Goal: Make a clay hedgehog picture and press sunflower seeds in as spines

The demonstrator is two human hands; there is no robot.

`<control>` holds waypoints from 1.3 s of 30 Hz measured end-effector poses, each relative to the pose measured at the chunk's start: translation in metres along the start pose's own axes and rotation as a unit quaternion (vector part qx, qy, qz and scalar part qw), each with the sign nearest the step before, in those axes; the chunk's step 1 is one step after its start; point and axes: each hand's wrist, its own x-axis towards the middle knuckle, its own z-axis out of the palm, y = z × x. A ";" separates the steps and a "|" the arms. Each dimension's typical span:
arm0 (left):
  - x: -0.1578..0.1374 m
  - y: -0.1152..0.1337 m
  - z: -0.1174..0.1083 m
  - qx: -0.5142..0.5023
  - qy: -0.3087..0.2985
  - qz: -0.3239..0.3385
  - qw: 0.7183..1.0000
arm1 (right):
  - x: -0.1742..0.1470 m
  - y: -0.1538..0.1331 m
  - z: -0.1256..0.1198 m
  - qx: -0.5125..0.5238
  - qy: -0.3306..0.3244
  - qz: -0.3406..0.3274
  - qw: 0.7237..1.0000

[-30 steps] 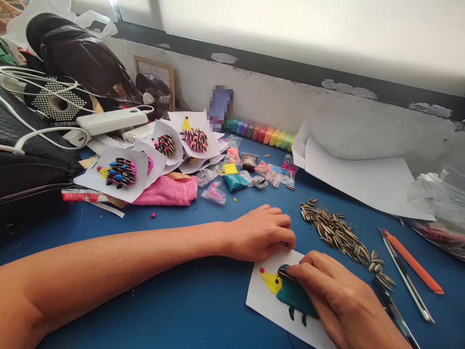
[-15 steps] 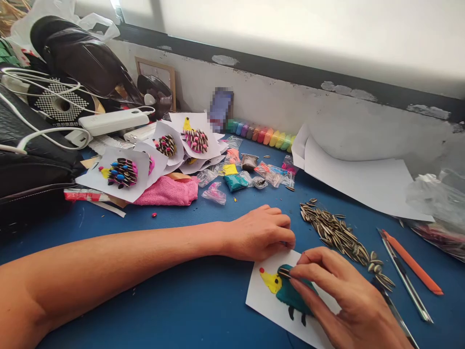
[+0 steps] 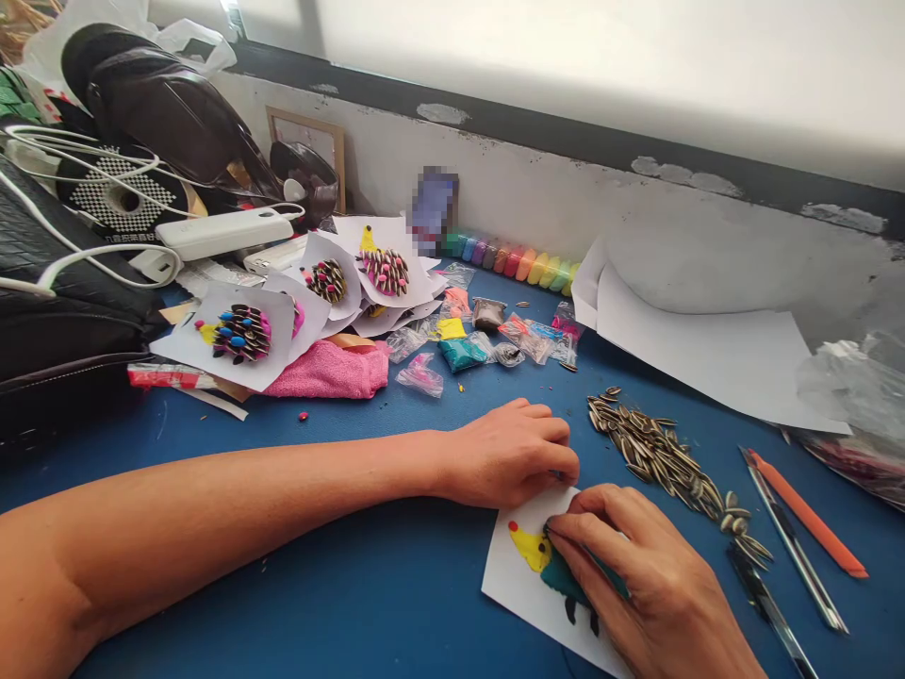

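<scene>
The left hand point(image 3: 513, 457) lies back-up, fingers curled, at the far edge of the paper point(image 3: 505, 580); its grip is hidden. The right hand point(image 3: 643, 556) pinches thumb to forefinger at the teal figure point(image 3: 561, 575) on that paper (any item between them cannot be discerned). Nearer the tabletop's point(image 3: 339, 594) far edge, clear bags point(image 3: 461, 354) contain teal and brown material.

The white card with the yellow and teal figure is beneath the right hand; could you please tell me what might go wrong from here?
The right hand is bent over the teal body, close to the yellow head, and might smear either. The left hand is only at the top edge of the card, so the card could slip. The loose striped seeds lie near the right hand and might get scattered.
</scene>
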 end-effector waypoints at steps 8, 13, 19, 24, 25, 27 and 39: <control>0.000 0.000 0.001 0.005 0.005 0.004 1.000 | 0.001 -0.002 0.002 0.006 0.007 -0.002 1.000; -0.001 -0.001 0.001 0.004 0.006 0.001 1.000 | -0.002 0.000 -0.004 0.015 0.011 0.007 1.000; 0.000 -0.001 0.000 -0.002 0.009 0.003 1.000 | -0.007 0.008 -0.011 -0.043 0.024 -0.119 0.992; 0.000 -0.001 -0.001 0.002 0.003 0.000 1.000 | -0.017 0.019 -0.002 -0.080 0.068 -0.153 0.983; 0.000 -0.001 0.000 0.002 0.003 -0.001 1.000 | -0.020 0.021 -0.001 -0.089 0.055 -0.152 0.983; 0.000 -0.001 0.000 0.002 0.005 0.000 1.000 | -0.024 0.023 0.001 -0.103 0.047 -0.152 0.982; 0.001 0.001 -0.001 0.003 -0.003 -0.006 1.000 | -0.016 0.016 -0.012 -0.107 0.017 -0.152 0.982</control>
